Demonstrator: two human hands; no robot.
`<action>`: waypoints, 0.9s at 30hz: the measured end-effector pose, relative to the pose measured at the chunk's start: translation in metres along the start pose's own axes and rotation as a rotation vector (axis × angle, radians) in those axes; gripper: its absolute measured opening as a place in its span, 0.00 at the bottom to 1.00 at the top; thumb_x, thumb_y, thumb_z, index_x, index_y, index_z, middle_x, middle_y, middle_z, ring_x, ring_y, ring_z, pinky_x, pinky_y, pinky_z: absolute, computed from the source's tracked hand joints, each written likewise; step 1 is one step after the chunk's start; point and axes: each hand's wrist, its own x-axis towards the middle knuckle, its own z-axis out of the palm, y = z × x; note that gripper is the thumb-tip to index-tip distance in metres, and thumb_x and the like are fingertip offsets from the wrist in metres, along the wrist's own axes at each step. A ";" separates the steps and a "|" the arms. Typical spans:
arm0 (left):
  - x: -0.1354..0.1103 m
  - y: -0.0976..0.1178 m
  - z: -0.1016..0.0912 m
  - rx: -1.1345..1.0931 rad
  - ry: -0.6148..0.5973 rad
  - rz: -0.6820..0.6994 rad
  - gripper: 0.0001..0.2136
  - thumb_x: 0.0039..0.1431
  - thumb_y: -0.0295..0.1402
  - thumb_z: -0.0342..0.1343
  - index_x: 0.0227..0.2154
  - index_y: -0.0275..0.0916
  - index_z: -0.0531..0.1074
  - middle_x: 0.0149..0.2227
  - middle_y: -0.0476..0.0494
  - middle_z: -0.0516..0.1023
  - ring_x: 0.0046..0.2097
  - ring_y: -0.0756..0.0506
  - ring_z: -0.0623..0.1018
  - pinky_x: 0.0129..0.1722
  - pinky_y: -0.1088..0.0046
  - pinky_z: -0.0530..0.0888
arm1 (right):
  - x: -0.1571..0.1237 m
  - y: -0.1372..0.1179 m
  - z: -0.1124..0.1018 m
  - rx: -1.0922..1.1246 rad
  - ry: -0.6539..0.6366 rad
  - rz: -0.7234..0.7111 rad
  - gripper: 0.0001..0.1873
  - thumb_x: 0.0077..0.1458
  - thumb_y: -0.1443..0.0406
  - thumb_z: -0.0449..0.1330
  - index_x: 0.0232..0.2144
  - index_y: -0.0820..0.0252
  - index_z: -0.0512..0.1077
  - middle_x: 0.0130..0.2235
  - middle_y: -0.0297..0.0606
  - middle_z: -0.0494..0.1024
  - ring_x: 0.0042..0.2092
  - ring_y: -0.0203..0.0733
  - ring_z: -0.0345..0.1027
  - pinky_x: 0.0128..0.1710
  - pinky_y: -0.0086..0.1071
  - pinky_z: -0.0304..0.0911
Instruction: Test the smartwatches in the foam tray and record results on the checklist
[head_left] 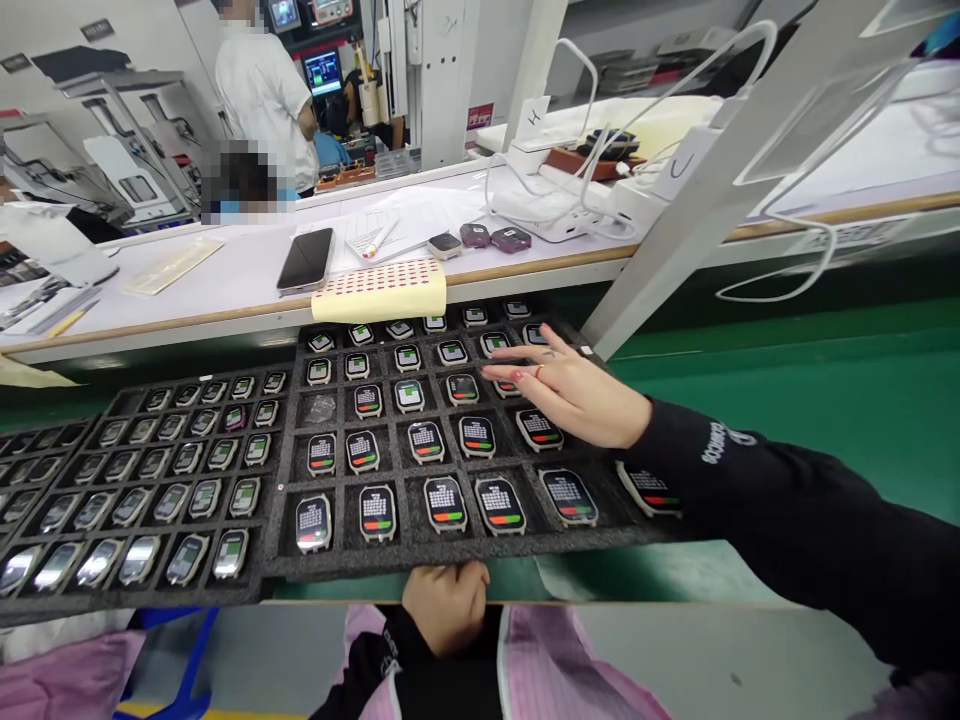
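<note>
A black foam tray [289,470] in front of me holds several smartwatch bodies with lit screens in square pockets. My right hand [566,390] lies over its far right part, fingers stretched out flat, fingertips touching a watch [507,385] in the third row from the back. My left hand [445,603] is closed on the tray's near edge from below, thumb side up. One pocket [321,408] in the middle tray has no watch in it. A second foam tray [150,470] of watches lies to the left.
Behind the trays runs a white bench [225,280] with a black phone [306,260], a yellow sheet of red dot stickers [380,285], loose watch bodies [487,238], papers and white cables. A slanted white post [675,230] crosses on the right. Other people are at the back left.
</note>
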 end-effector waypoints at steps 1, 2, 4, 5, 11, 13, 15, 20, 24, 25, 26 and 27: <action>0.000 0.000 0.000 -0.003 -0.003 0.000 0.11 0.58 0.21 0.46 0.29 0.44 0.68 0.20 0.55 0.70 0.21 0.50 0.72 0.23 0.68 0.61 | 0.005 -0.004 0.001 0.010 -0.037 -0.026 0.29 0.71 0.62 0.39 0.53 0.66 0.77 0.53 0.49 0.79 0.63 0.55 0.66 0.68 0.71 0.37; -0.001 -0.001 0.000 -0.006 -0.005 0.001 0.10 0.58 0.21 0.46 0.29 0.44 0.68 0.20 0.55 0.70 0.21 0.50 0.72 0.23 0.68 0.61 | 0.011 -0.009 0.003 0.019 -0.071 -0.057 0.29 0.71 0.62 0.39 0.55 0.65 0.76 0.53 0.49 0.79 0.64 0.55 0.65 0.69 0.70 0.36; -0.001 -0.001 0.000 -0.010 -0.010 0.003 0.10 0.58 0.21 0.47 0.30 0.44 0.68 0.20 0.55 0.70 0.22 0.50 0.72 0.24 0.68 0.61 | 0.023 -0.019 0.010 0.037 -0.123 -0.124 0.29 0.71 0.62 0.38 0.57 0.66 0.74 0.54 0.48 0.79 0.65 0.54 0.63 0.69 0.69 0.35; -0.001 -0.001 0.000 -0.010 -0.011 0.003 0.10 0.58 0.21 0.47 0.29 0.44 0.68 0.20 0.55 0.70 0.22 0.50 0.72 0.24 0.68 0.61 | 0.029 -0.024 0.015 0.044 -0.145 -0.154 0.29 0.71 0.62 0.38 0.58 0.67 0.73 0.55 0.49 0.78 0.65 0.54 0.63 0.69 0.68 0.34; -0.001 -0.001 -0.002 -0.012 -0.019 0.011 0.09 0.57 0.22 0.48 0.30 0.44 0.67 0.20 0.54 0.70 0.23 0.50 0.73 0.24 0.68 0.62 | 0.056 -0.038 0.040 0.066 -0.197 -0.243 0.28 0.72 0.63 0.40 0.61 0.71 0.70 0.54 0.54 0.78 0.66 0.54 0.61 0.70 0.66 0.36; -0.002 -0.001 -0.002 -0.013 -0.021 0.014 0.09 0.56 0.22 0.48 0.30 0.44 0.68 0.20 0.54 0.70 0.23 0.50 0.73 0.24 0.69 0.62 | 0.060 -0.039 0.044 0.067 -0.201 -0.254 0.27 0.72 0.63 0.40 0.61 0.71 0.70 0.55 0.54 0.77 0.66 0.53 0.60 0.70 0.66 0.35; -0.002 -0.001 -0.001 -0.013 -0.019 0.016 0.08 0.56 0.22 0.48 0.30 0.43 0.68 0.20 0.54 0.70 0.23 0.50 0.73 0.24 0.69 0.63 | 0.061 -0.039 0.048 0.064 -0.195 -0.263 0.27 0.72 0.63 0.40 0.61 0.70 0.70 0.55 0.54 0.77 0.67 0.52 0.60 0.70 0.65 0.35; -0.003 -0.002 0.000 -0.013 -0.019 0.017 0.08 0.56 0.22 0.48 0.30 0.43 0.67 0.20 0.54 0.69 0.23 0.50 0.73 0.24 0.68 0.62 | 0.061 -0.043 0.052 0.019 -0.235 -0.251 0.27 0.72 0.64 0.40 0.60 0.72 0.71 0.54 0.54 0.78 0.67 0.54 0.59 0.70 0.66 0.33; -0.003 -0.001 0.000 -0.014 -0.019 0.014 0.08 0.56 0.22 0.49 0.30 0.43 0.67 0.20 0.54 0.69 0.22 0.49 0.72 0.24 0.68 0.62 | 0.061 -0.045 0.050 0.000 -0.239 -0.248 0.27 0.72 0.63 0.41 0.59 0.70 0.72 0.53 0.53 0.78 0.67 0.54 0.59 0.70 0.67 0.33; -0.004 -0.001 0.000 -0.015 -0.019 0.014 0.08 0.56 0.22 0.49 0.30 0.43 0.67 0.20 0.54 0.69 0.22 0.49 0.72 0.24 0.68 0.62 | 0.061 -0.045 0.048 0.009 -0.224 -0.249 0.27 0.72 0.63 0.40 0.60 0.70 0.71 0.53 0.54 0.78 0.67 0.54 0.59 0.70 0.67 0.34; -0.004 -0.001 0.000 -0.015 -0.019 0.014 0.08 0.55 0.22 0.49 0.30 0.43 0.67 0.20 0.54 0.69 0.22 0.49 0.72 0.24 0.69 0.62 | 0.060 -0.045 0.044 0.020 -0.210 -0.248 0.27 0.72 0.63 0.40 0.60 0.70 0.71 0.54 0.54 0.78 0.67 0.54 0.59 0.69 0.67 0.35; -0.004 -0.001 0.000 -0.015 -0.018 0.014 0.08 0.55 0.22 0.49 0.30 0.44 0.67 0.20 0.54 0.69 0.22 0.49 0.72 0.24 0.69 0.62 | 0.059 -0.044 0.040 0.029 -0.198 -0.243 0.28 0.72 0.62 0.40 0.60 0.70 0.70 0.54 0.55 0.78 0.67 0.54 0.59 0.69 0.67 0.36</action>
